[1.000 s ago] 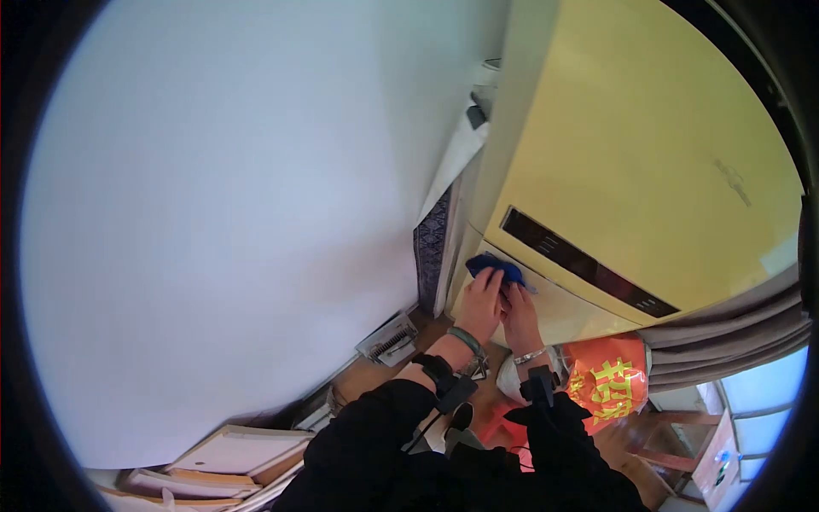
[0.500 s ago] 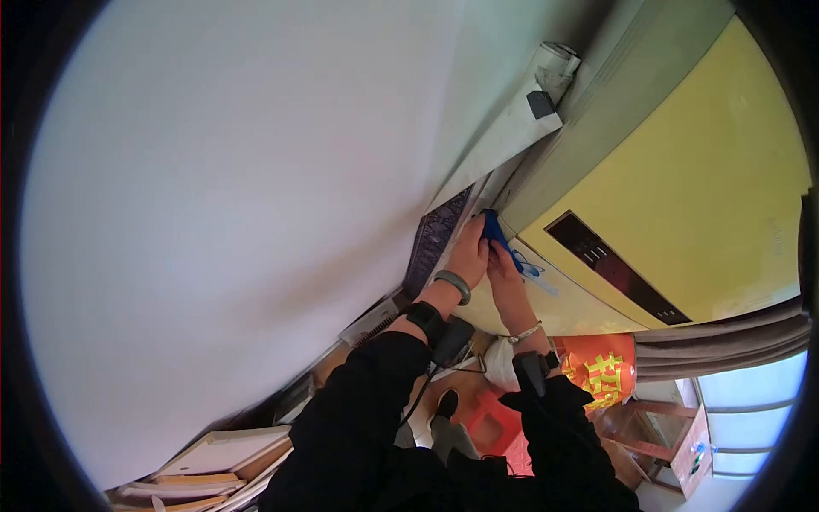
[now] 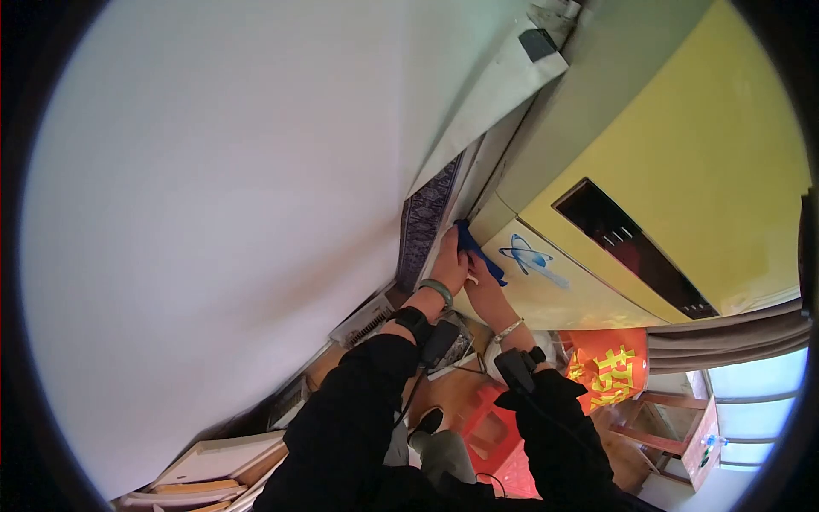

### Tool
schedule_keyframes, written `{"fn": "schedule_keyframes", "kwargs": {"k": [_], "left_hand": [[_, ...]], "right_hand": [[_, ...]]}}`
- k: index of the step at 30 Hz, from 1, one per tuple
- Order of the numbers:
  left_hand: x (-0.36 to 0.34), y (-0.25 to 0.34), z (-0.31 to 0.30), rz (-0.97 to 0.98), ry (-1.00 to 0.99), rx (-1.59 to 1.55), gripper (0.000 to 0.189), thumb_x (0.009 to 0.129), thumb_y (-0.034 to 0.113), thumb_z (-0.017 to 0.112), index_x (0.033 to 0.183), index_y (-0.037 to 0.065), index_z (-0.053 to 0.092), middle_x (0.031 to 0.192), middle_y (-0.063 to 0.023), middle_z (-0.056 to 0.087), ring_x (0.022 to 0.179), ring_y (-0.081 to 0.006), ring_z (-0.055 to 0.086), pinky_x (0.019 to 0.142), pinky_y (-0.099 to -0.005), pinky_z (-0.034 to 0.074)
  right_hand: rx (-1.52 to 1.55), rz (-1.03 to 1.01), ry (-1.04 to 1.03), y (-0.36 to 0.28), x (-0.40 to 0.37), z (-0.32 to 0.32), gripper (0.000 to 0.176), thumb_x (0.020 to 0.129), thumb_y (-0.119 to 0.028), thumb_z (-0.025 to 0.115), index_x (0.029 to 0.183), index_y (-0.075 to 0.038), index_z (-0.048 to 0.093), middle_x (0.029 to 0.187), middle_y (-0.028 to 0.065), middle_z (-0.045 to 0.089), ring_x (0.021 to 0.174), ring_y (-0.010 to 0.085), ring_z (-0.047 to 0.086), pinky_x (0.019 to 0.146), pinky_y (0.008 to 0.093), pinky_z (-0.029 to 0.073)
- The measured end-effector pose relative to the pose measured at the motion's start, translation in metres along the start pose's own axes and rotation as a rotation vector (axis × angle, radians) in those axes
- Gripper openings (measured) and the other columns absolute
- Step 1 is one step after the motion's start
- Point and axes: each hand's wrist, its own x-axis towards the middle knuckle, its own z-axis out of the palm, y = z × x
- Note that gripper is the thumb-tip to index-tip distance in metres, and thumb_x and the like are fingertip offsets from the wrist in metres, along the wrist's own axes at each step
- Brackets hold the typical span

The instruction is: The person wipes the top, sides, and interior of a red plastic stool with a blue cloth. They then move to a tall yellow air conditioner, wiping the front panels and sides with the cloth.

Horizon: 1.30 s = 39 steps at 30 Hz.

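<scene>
A dark blue cloth (image 3: 490,266) is pressed against the side edge of a tall yellow appliance (image 3: 631,111) with a dark display panel. My left hand (image 3: 450,258) is closed on the cloth's upper end, close to the gap by the wall. Just beside it, my right hand (image 3: 481,280) grips the lower part, and the two hands touch. Parts of the fingers are hidden behind the hands and the cloth. A blue ringed emblem (image 3: 525,254) shows on the appliance to the right of the cloth.
A white wall (image 3: 213,213) rises at the left. Below are a red plastic stool (image 3: 490,431), an orange bag (image 3: 607,367) with yellow characters, and a wooden table (image 3: 682,427). Boards (image 3: 213,465) lean at lower left. A loose white sheet (image 3: 478,119) hangs behind the appliance.
Both hands and the cloth have moved left and slightly down along the appliance's edge. The emblem, partly covered before, now shows fully. The view has shifted a little.
</scene>
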Motion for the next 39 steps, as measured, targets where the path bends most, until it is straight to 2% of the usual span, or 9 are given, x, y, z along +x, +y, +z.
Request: {"fn": "schedule_keyframes", "kwargs": {"k": [9, 11, 14, 20, 24, 26, 30, 33, 39], "left_hand": [[0.002, -0.032, 0.018, 0.0, 0.083, 0.072, 0.058, 0.089, 0.006, 0.045, 0.145, -0.002, 0.029, 0.142, -0.028, 0.038, 0.131, -0.0423, 0.039, 0.11, -0.0398, 0.032], [0.004, -0.04, 0.024, 0.054, 0.136, 0.104, 0.058, 0.089, 0.006, 0.045, 0.145, -0.001, 0.031, 0.14, -0.0285, 0.042, 0.128, -0.0434, 0.043, 0.108, -0.0409, 0.034], [0.0, -0.041, 0.02, -0.038, 0.099, 0.088, 0.057, 0.09, 0.008, 0.044, 0.145, 0.0, 0.03, 0.14, -0.0287, 0.041, 0.126, -0.044, 0.045, 0.106, -0.042, 0.037], [-0.008, -0.094, 0.029, 0.034, 0.038, 0.088, 0.057, 0.091, 0.006, 0.044, 0.145, -0.002, 0.027, 0.138, -0.0282, 0.041, 0.126, -0.043, 0.044, 0.106, -0.0404, 0.037], [-0.014, -0.139, 0.043, 0.045, 0.054, 0.034, 0.057, 0.092, 0.007, 0.045, 0.145, -0.001, 0.027, 0.138, -0.0278, 0.042, 0.127, -0.042, 0.044, 0.106, -0.041, 0.037], [-0.013, -0.168, 0.05, 0.107, 0.073, 0.071, 0.057, 0.092, 0.008, 0.047, 0.145, -0.001, 0.027, 0.14, -0.0275, 0.041, 0.128, -0.0416, 0.043, 0.107, -0.0414, 0.036], [-0.015, -0.2, 0.059, 0.091, 0.034, 0.047, 0.059, 0.094, 0.011, 0.05, 0.147, -0.002, 0.026, 0.145, -0.0266, 0.038, 0.132, -0.0395, 0.041, 0.108, -0.0379, 0.035], [-0.013, -0.227, 0.069, 0.126, 0.05, 0.05, 0.059, 0.095, 0.012, 0.05, 0.146, -0.004, 0.026, 0.144, -0.0281, 0.038, 0.133, -0.0392, 0.04, 0.109, -0.0377, 0.034], [-0.022, -0.264, 0.094, 0.183, 0.118, 0.048, 0.059, 0.096, 0.015, 0.05, 0.144, -0.008, 0.025, 0.144, -0.03, 0.036, 0.134, -0.0403, 0.037, 0.111, -0.0384, 0.031]], "right_hand": [[-0.114, -0.038, -0.05, 0.02, -0.001, 0.001, 0.06, 0.089, -0.004, 0.051, 0.145, -0.002, 0.03, 0.137, 0.0207, 0.05, 0.127, 0.0323, 0.049, 0.104, 0.0371, 0.039], [-0.098, -0.097, -0.001, 0.029, 0.001, 0.004, 0.058, 0.088, -0.014, 0.051, 0.143, -0.005, 0.033, 0.127, 0.0316, 0.053, 0.116, 0.0458, 0.052, 0.098, 0.0469, 0.042], [-0.189, -0.133, 0.003, 0.044, 0.005, 0.013, 0.057, 0.088, -0.013, 0.05, 0.142, -0.005, 0.035, 0.116, 0.0315, 0.059, 0.104, 0.0466, 0.058, 0.091, 0.0496, 0.046], [-0.243, -0.215, 0.035, 0.1, 0.01, 0.034, 0.058, 0.086, -0.012, 0.051, 0.141, -0.006, 0.035, 0.105, 0.0326, 0.061, 0.094, 0.0464, 0.061, 0.084, 0.0514, 0.048], [-0.306, -0.172, 0.008, 0.13, 0.013, 0.047, 0.059, 0.085, -0.012, 0.052, 0.142, -0.006, 0.035, 0.105, 0.0325, 0.061, 0.093, 0.0459, 0.061, 0.084, 0.0507, 0.048], [-0.36, -0.021, -0.106, 0.127, 0.013, 0.049, 0.061, 0.085, -0.004, 0.051, 0.143, -0.002, 0.033, 0.128, 0.0272, 0.054, 0.119, 0.0408, 0.053, 0.099, 0.0423, 0.043], [-0.408, -0.02, -0.155, 0.163, 0.021, 0.056, 0.062, 0.086, -0.004, 0.05, 0.144, -0.003, 0.031, 0.13, 0.0263, 0.054, 0.12, 0.0386, 0.053, 0.1, 0.0416, 0.043], [-0.408, -0.204, -0.134, 0.191, 0.025, 0.054, 0.059, 0.086, -0.009, 0.05, 0.143, -0.005, 0.034, 0.123, 0.03, 0.056, 0.108, 0.0437, 0.058, 0.095, 0.0467, 0.044], [-0.286, -0.175, -0.309, 0.223, 0.025, 0.047, 0.059, 0.09, -0.009, 0.048, 0.145, -0.003, 0.03, 0.135, 0.0246, 0.051, 0.122, 0.0361, 0.053, 0.104, 0.0411, 0.04]]}}
